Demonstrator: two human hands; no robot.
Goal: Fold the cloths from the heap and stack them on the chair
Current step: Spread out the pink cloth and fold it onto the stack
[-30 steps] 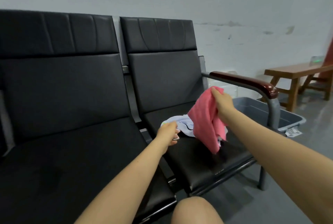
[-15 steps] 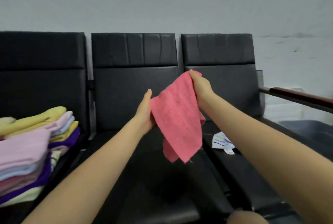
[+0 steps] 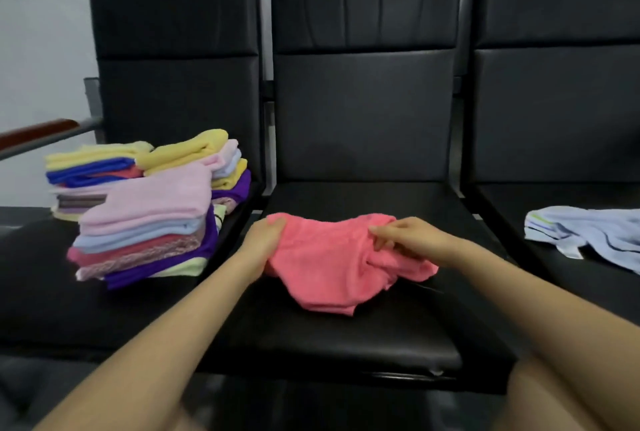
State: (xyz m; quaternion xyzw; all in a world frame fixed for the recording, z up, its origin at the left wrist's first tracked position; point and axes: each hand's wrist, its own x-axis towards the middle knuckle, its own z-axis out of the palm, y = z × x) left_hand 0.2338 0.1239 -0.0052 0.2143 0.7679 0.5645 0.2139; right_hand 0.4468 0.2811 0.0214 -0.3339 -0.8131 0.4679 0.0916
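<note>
Head view: rumpled coral-pink terry cloth [image 3: 332, 264] spread unfolded on the black padded seat of the middle chair [image 3: 346, 344], left edge gripped by the left hand [image 3: 265, 238] with fingers curled into the fabric, right side pinched by the fingers of the right hand [image 3: 403, 238]. On the left chair [image 3: 173, 49], three stacks of folded cloths in pink, blue, purple and yellow [image 3: 149, 209], just beside the pink one. On the right chair [image 3: 554, 84], a crumpled pale-blue striped cloth [image 3: 588, 236], well apart from both hands.

A row of black chairs [image 3: 363, 333]: the pink cloth [image 3: 332, 268] lies under the fingers [image 3: 384, 235], folded stacks [image 3: 145, 209] to their left, a pale blue cloth [image 3: 595, 235] to their right.
</note>
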